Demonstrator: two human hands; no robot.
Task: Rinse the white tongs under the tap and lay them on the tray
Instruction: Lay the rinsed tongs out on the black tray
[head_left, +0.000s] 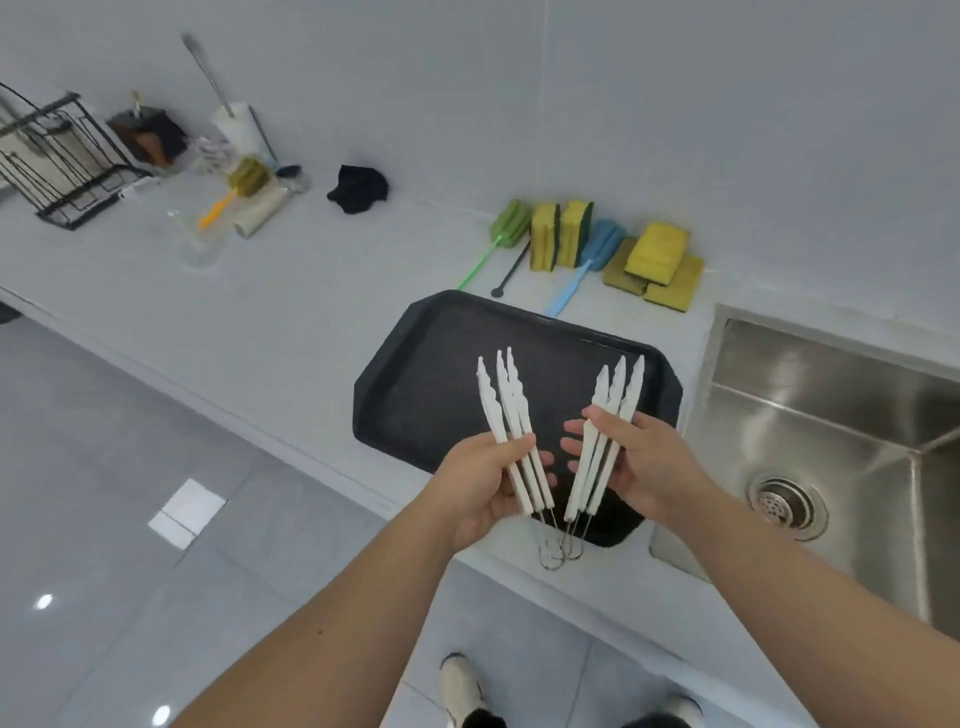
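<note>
Several white tongs (506, 400) with wire springs at their near ends are spread wide above the black tray (426, 374). My left hand (480, 486) grips the left bundle of arms, and my right hand (641, 467) grips the right bundle (618, 395). The wire loops hang joined below both hands, over the tray's near edge. The tray lies on the white counter, just left of the steel sink (831, 415). The tap is out of view.
Yellow-green sponges (657, 260) and long-handled brushes (576, 280) lie behind the tray. A black cloth (358, 189), a glass jug (200, 234), a wire rack (62, 161) and a white cup stand further left. The sink drain (784, 504) is at right.
</note>
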